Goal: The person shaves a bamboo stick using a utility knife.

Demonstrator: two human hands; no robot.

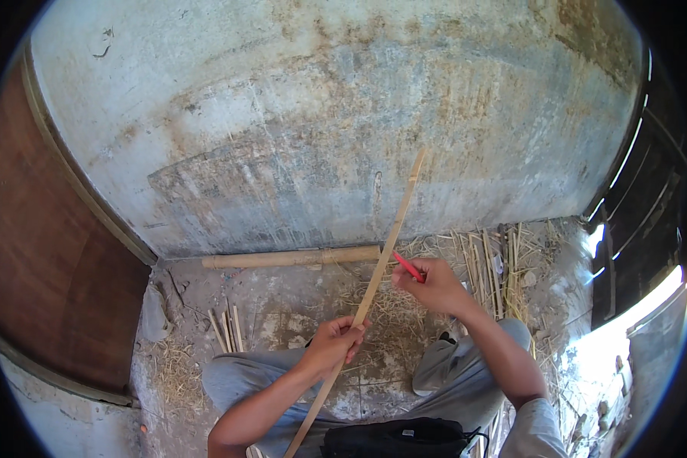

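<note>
A long, flat bamboo strip slants up and away from my lap toward the wall. My left hand is closed around it at about the middle, with the lower end running down past my left leg. My right hand pinches a slim red pen-shaped tool, whose exact kind I cannot make out. The tool's tip points up and left, close to the strip's right edge; whether it touches is not clear.
A thick bamboo pole lies along the foot of the stained wall. Cut sticks and shavings litter the floor at right. More short sticks stand by my left knee. A brown door is at left, and a black bag on my lap.
</note>
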